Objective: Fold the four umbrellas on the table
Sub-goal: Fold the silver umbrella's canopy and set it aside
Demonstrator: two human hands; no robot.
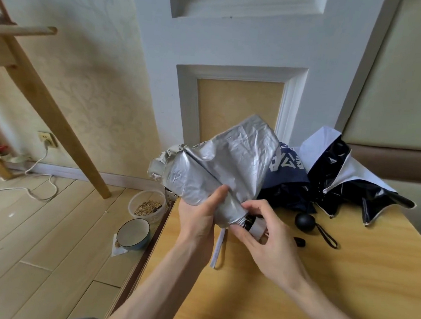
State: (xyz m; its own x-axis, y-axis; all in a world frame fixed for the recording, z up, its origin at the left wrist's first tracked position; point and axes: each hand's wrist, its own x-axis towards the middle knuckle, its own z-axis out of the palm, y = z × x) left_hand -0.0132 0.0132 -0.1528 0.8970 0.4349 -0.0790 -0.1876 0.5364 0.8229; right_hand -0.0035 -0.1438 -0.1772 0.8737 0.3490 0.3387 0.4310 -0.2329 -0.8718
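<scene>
A silver umbrella (232, 158) with loose, crumpled canopy is held above the far left corner of the wooden table (319, 291). My left hand (198, 218) grips its gathered cloth near the handle end, thumb on top. My right hand (266, 235) pinches the lower edge of the canopy by the handle, and a white strap (219, 249) hangs down between the hands. Behind lies a navy umbrella (285, 179) with white print. To its right lies a black-and-white umbrella (347, 179), with a round black handle (305, 222) and wrist loop.
The table's left edge drops to a wooden floor, where a blue-rimmed bowl (133, 233) and a plastic tub of grain (147, 206) stand. A slanting wooden leg (58, 118) and a white cable (36, 179) are further left. A panelled wall rises behind the table.
</scene>
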